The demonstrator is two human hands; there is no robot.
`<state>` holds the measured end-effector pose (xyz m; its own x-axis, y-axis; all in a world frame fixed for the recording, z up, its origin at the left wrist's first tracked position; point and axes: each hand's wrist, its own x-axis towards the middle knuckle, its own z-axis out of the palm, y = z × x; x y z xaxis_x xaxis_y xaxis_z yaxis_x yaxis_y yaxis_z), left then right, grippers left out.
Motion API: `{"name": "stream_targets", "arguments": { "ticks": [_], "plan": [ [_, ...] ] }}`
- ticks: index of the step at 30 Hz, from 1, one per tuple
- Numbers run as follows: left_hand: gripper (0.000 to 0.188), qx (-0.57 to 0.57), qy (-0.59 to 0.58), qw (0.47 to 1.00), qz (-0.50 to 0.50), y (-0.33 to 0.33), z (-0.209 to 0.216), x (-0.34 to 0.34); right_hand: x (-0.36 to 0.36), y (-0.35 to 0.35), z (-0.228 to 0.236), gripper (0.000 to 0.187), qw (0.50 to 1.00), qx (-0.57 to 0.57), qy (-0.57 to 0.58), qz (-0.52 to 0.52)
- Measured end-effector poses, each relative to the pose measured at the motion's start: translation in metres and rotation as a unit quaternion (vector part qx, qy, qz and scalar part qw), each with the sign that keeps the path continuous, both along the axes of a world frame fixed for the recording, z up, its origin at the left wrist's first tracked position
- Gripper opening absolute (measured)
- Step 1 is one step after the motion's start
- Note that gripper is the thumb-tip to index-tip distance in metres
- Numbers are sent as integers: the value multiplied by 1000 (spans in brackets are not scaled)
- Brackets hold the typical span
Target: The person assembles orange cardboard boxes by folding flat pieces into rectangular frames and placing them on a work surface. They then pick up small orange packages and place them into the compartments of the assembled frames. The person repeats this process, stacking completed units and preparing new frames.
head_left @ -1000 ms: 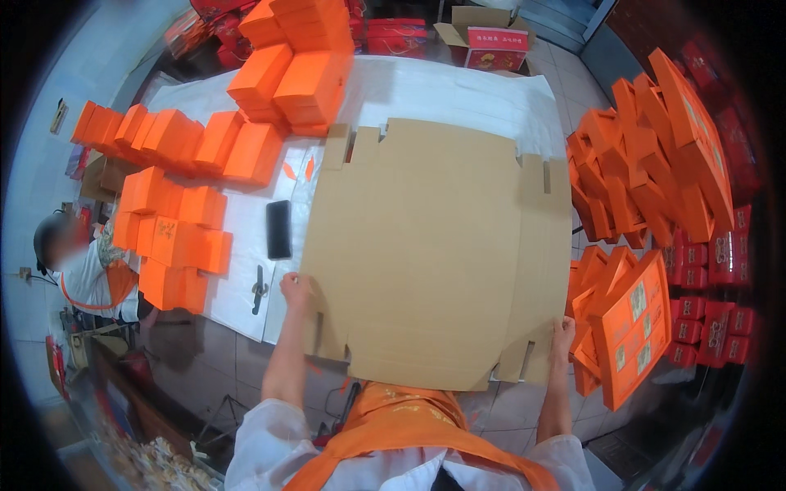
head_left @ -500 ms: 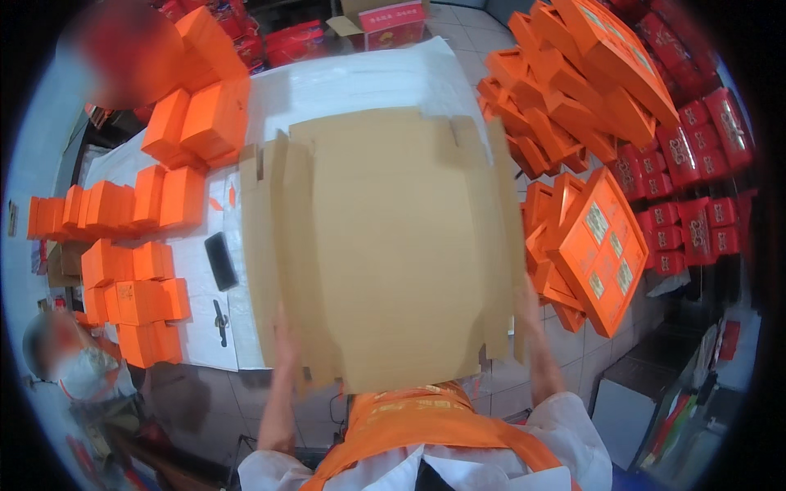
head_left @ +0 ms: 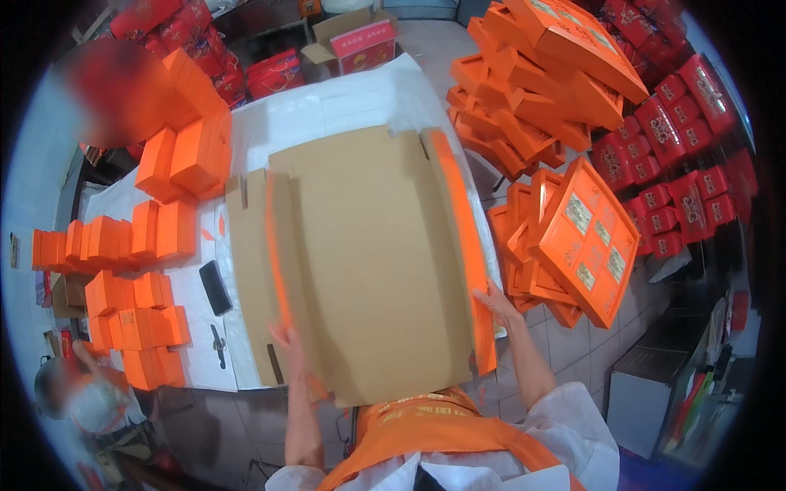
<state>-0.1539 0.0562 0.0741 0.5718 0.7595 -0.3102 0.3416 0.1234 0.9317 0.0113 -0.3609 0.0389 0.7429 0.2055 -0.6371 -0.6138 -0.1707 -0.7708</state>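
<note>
A large cardboard box blank point(head_left: 368, 262), brown on its upper face, lies on the white-covered table in front of me. Orange outer surface shows as strips along its left and right flaps, which stand partly folded up. At the near right corner my right hand point(head_left: 496, 306) rests against the orange right flap point(head_left: 458, 204), fingers stretched and apart. Beside the left flap's near end is my left hand point(head_left: 288, 342), smeared by motion, so its finger positions are unclear. A black phone point(head_left: 215, 288) and a dark-handled knife point(head_left: 218, 347) lie left of the blank.
Stacks of small orange boxes point(head_left: 155, 319) line the table's left side. Orange framed trays point(head_left: 585, 241) pile up on the right, beside red gift boxes point(head_left: 671, 131). An opened carton point(head_left: 364, 45) stands beyond the table. Another person point(head_left: 94, 397) is at the lower left.
The side flaps have tilted up, exposing orange strips. Both hands have shifted along the blank's sides, the right one inward. The whole scene sits lower and slightly left in view.
</note>
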Motion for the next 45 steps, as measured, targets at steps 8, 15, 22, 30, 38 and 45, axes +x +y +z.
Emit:
{"name": "stream_targets", "arguments": {
  "ticks": [8,15,22,30,38,45],
  "plan": [
    [66,110,331,897,-273,39,-46,-29,-8,24,-11,43,936,-290,-175,96],
    [47,581,203,752,-234,-36,-70,-48,-30,44,-11,62,821,-447,-281,217],
    [33,388,184,752,-499,8,-56,-132,-41,1,-9,62,755,-415,-333,382],
    [45,536,128,525,-649,25,-14,-123,-49,-59,13,63,655,-328,-431,526],
    [52,330,167,801,-472,15,-38,-131,-53,-78,0,62,650,-334,-467,498],
    [47,510,280,729,-362,-51,-44,-95,-51,-67,-7,36,611,-359,-516,480]
  ]
}}
